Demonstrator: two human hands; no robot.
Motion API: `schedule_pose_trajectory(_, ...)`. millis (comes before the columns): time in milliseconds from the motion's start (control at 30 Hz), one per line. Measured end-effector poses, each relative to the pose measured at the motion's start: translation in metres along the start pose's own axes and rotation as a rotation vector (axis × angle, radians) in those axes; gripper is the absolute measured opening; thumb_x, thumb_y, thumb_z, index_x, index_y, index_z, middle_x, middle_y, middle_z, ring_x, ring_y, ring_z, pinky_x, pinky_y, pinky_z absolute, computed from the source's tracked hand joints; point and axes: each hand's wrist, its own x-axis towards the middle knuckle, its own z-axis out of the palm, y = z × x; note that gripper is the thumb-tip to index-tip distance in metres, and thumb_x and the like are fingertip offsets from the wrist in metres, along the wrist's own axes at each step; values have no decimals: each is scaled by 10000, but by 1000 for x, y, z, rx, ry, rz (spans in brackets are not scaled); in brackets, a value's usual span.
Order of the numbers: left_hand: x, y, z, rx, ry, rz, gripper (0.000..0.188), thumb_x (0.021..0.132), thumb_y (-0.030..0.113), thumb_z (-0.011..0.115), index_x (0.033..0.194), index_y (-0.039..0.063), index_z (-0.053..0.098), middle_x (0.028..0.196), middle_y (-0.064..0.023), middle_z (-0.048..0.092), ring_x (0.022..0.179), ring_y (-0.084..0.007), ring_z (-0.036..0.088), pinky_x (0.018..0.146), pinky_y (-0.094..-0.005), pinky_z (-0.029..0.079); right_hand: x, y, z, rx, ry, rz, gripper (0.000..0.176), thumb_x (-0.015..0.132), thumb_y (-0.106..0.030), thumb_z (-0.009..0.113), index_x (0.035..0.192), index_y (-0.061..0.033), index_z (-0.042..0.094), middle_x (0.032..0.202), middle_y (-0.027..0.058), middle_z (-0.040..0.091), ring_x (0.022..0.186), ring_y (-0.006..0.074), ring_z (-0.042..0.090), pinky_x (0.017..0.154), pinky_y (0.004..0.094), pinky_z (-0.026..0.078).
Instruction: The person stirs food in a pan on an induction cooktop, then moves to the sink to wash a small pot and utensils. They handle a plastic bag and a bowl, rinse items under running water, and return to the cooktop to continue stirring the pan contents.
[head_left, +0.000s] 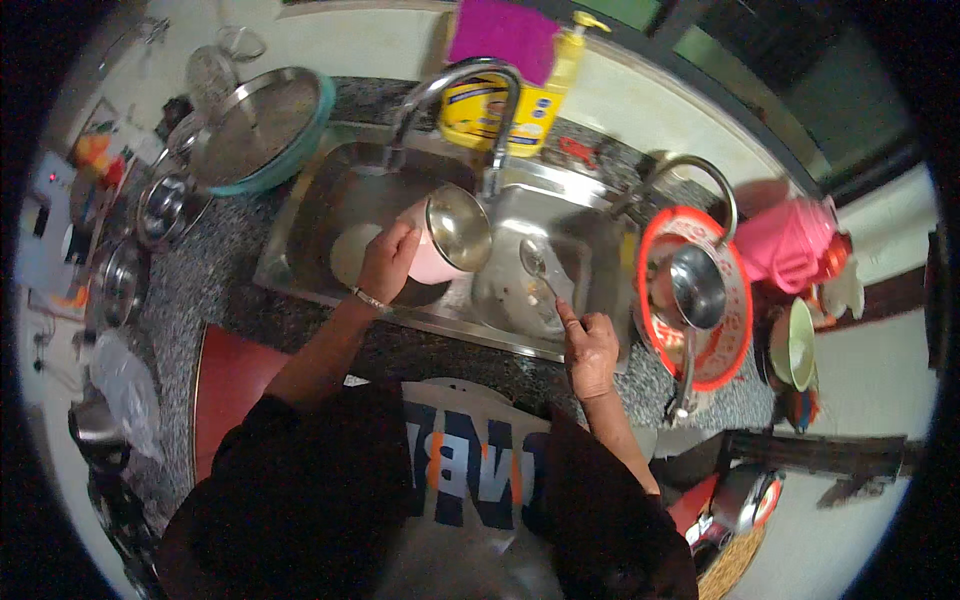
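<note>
My left hand (390, 259) grips a pink bowl (436, 259) with a shiny metal inside, tilted above the divider of the double steel sink (330, 294). In my right hand (591, 345) is a metal spoon (534, 259), held by its handle with its head over the right basin. Small bits of food lie on that basin's floor. A round pale thing (356, 253) rests in the left basin, partly hidden behind my left hand. The arched chrome faucet (461, 69) stands behind the bowl, its spout close to the bowl's far rim.
On the right, a red-rimmed enamel basin (739, 345) holds a metal ladle (697, 289). Pink plastic jugs (787, 236) and a green bowl (793, 345) stand beyond it. A teal basin (319, 142) sits at the left. Behind the sink are a yellow pump bottle (566, 64) and a purple cloth (502, 37).
</note>
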Motion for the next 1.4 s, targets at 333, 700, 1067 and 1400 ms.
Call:
schedule_pose_trajectory(333,8,-134,-76,373,305,-343,370,865,371,551,983,24,603,890,-210,620,789,-398,590,686,-441,463,73,-95,124,-25,-242,-276,337,792,-129,540,1122,-163,604,852,148,554,814,335,572,665,444,489)
schedule_pose_trajectory(700,82,-172,-70,428,99,-228,298,890,333,482,957,91,643,982,-161,634,907,-357,590,805,-459,456,80,-146,182,-7,-310,-310,324,753,-112,554,1075,-149,570,1058,128,528,917,331,513,796,442,439)
schedule_pose_trajectory(1067,94,-180,-39,819,-137,93,361,749,228,668,1070,96,567,1142,-109,522,1148,-300,442,944,-420,387,60,-150,144,1,-382,-191,340,748,-119,608,1087,-140,612,1062,145,560,957,334,535,833,415,442)
schedule_pose_trajectory(1400,-38,-103,-138,154,106,-228,273,854,328,578,772,69,557,701,-163,590,655,-353,591,587,-459,448,90,-220,111,617,-656,-493,205,820,-140,650,1014,-80,674,906,123,660,749,206,626,681,315,486)
